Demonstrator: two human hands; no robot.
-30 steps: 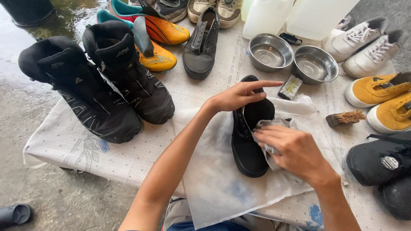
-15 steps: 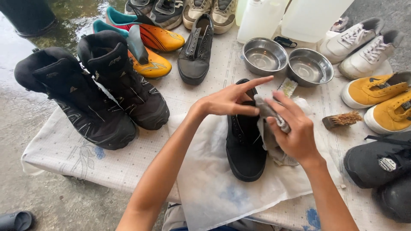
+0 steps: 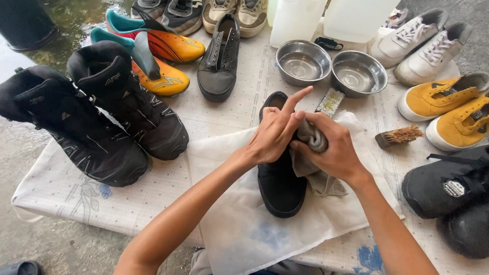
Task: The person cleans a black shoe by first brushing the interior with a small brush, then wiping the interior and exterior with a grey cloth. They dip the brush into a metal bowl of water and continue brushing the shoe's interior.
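The right hand (image 3: 333,150) has its fingers (image 3: 305,147) curled tight around a bunched grey cloth (image 3: 311,162), pressing it against the side of a black shoe (image 3: 279,178). The left hand (image 3: 275,133) lies over the top of that shoe and touches the right hand and the cloth; its fingers (image 3: 297,98) are loosely spread, the forefinger pointing up and away, and they pinch nothing that shows. The loose end of the cloth hangs below the right hand, onto a white sheet (image 3: 239,224) spread under the shoe, whose toe points toward the person.

Just beyond the fingers lies a small scrub brush (image 3: 331,102), and past it two steel bowls (image 3: 331,69) stand side by side, with white plastic jugs (image 3: 326,18) behind them. To the right of the fingers a bristle brush (image 3: 400,136) rests on the counter (image 3: 71,198), near a pair of yellow sneakers (image 3: 448,109); white sneakers (image 3: 425,43) lie farther off and black shoes (image 3: 453,196) nearer the person. Left of the fingers sit two tall black boots (image 3: 102,119). Beyond them are orange football boots (image 3: 158,56) and a grey lace-up shoe (image 3: 220,58).
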